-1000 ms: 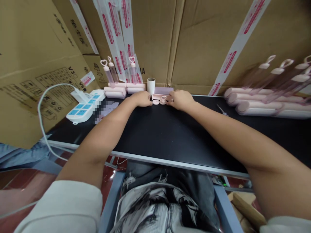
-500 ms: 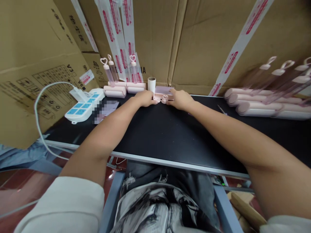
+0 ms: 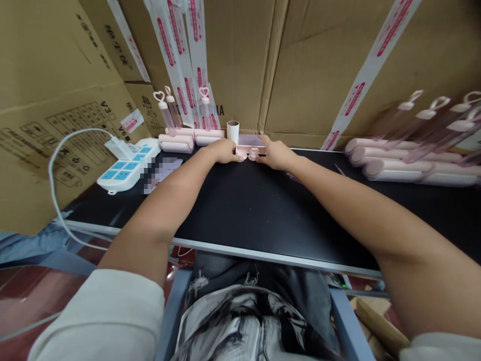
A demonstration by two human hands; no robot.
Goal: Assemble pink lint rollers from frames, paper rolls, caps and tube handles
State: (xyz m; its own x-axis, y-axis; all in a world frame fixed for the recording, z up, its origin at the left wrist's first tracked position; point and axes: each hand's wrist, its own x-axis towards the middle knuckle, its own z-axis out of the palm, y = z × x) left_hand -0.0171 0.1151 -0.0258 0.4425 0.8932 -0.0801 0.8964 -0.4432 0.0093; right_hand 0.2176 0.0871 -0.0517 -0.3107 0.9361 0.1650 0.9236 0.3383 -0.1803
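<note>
Both my hands are at the back of the black table, at either end of a small pink case (image 3: 248,149) with a translucent purple part behind it. My left hand (image 3: 224,151) closes on the case's left end, its thumb in front and its other fingers mostly hidden. My right hand (image 3: 277,153) grips the right end, index finger over the purple part and thumb low at the front. Between the thumbs are small pink pieces; one is a heart-loop cap (image 3: 253,152). A white open-topped tube (image 3: 233,133) stands upright just behind my left hand.
Pink rolls (image 3: 176,143) with upright heart-loop tubes (image 3: 205,108) stand at back left, and more pink rolls (image 3: 398,169) at right. A white power strip (image 3: 130,168) with a cable lies left. Cardboard (image 3: 311,65) walls the back. A thin tool (image 3: 340,170) lies right.
The view has shifted very slightly. Both hands stay at the pink case, with hardly any movement of the fingers.
</note>
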